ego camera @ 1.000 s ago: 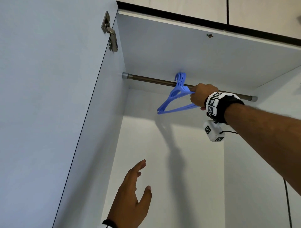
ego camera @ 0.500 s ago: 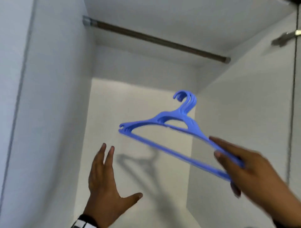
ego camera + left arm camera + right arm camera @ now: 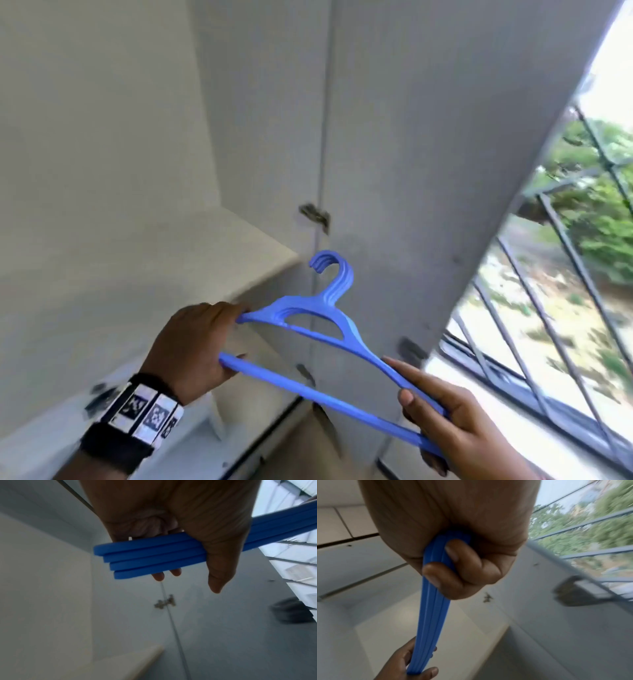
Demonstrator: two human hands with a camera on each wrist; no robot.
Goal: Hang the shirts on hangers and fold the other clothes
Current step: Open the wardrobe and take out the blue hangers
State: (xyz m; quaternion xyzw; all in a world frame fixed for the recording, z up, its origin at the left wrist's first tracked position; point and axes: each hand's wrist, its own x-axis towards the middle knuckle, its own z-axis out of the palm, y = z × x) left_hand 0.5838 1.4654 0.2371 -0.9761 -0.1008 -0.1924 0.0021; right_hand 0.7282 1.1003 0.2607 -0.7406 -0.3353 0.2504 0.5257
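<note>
between the two hands, in front of the wardrobe [image 3: 411, 137], sits a stack of blue hangers [image 3: 318, 335], held roughly level with the hooks pointing up and away. the left hand [image 3: 191, 346] grips the left end of the stack, fingers curled round the bars and thumb laid across them; the left wrist view shows four bars [image 3: 145, 555] pressed together under that thumb. the right hand [image 3: 455, 431] grips the right end, thumb on top and fingers wrapped beneath; in the right wrist view its fingertips [image 3: 453, 555] pinch the blue edge tight. a marker band [image 3: 144, 411] wraps the left wrist. behind the hangers are a pale shelf [image 3: 222, 246], a door hinge [image 3: 315, 216] and, to the right, a barred window [image 3: 565, 308] with greenery outside. everything is a bit motion-blurred.
</note>
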